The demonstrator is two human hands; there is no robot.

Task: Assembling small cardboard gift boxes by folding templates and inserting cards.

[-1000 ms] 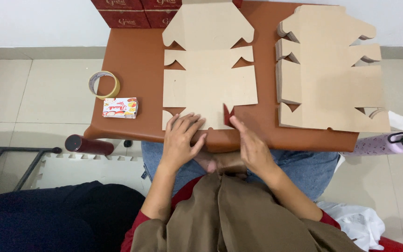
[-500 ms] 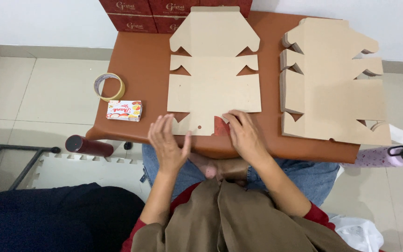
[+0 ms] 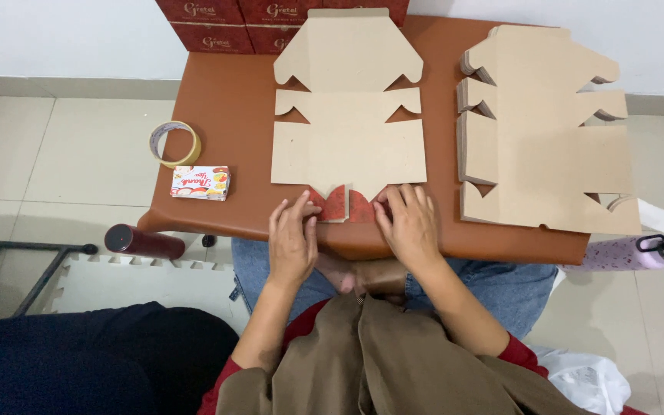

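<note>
Both hands, left hand (image 3: 292,244) and right hand (image 3: 406,227), are pressing spread fingers on the red flaps (image 3: 340,204) of the flat cardboard box (image 3: 347,150) at the desk's (image 3: 232,115) 6 o'clock edge. Uneven pressure risks creasing crookedly.

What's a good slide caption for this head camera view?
Both hands, left and right, fold the near flaps of a flat cardboard box blank on a brown table, beside a stack of blanks.

The red boxes (image 3: 270,19) at the table's (image 3: 224,115) far edge are cut off by the picture's top (only their lower parts show). The fingers (image 3: 301,211) cover the folded flap's (image 3: 336,204) corners.
</note>
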